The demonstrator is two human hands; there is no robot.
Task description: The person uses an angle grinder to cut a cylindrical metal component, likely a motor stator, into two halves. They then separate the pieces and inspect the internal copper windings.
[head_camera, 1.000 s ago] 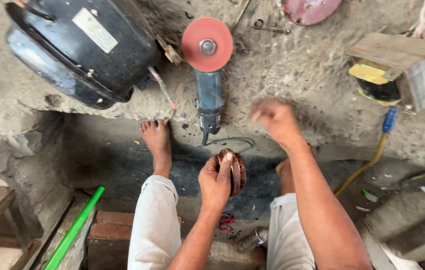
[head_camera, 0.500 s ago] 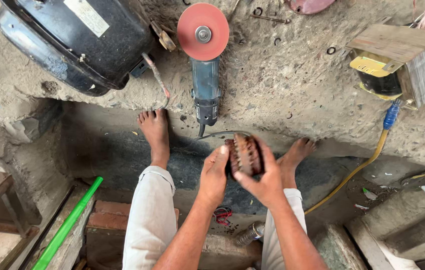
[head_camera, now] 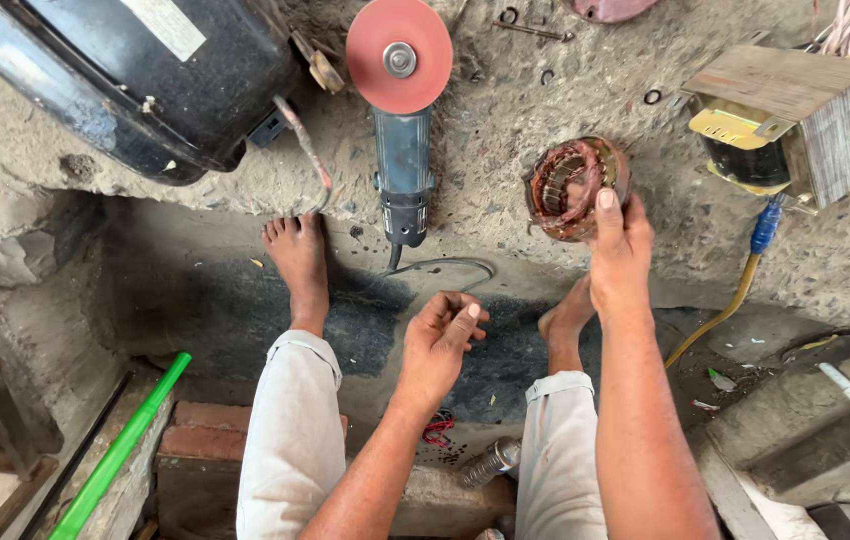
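Right hand (head_camera: 621,245) grips the round copper-wound motor stator (head_camera: 575,187) over the dusty concrete ledge (head_camera: 505,130), fingers clamped on its rim; left hand (head_camera: 440,335) hangs empty, fingers loosely curled.

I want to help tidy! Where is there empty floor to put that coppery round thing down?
Bare floor lies between the angle grinder and the wound coil in the right hand. It is crowded by the black motor and the transformer.
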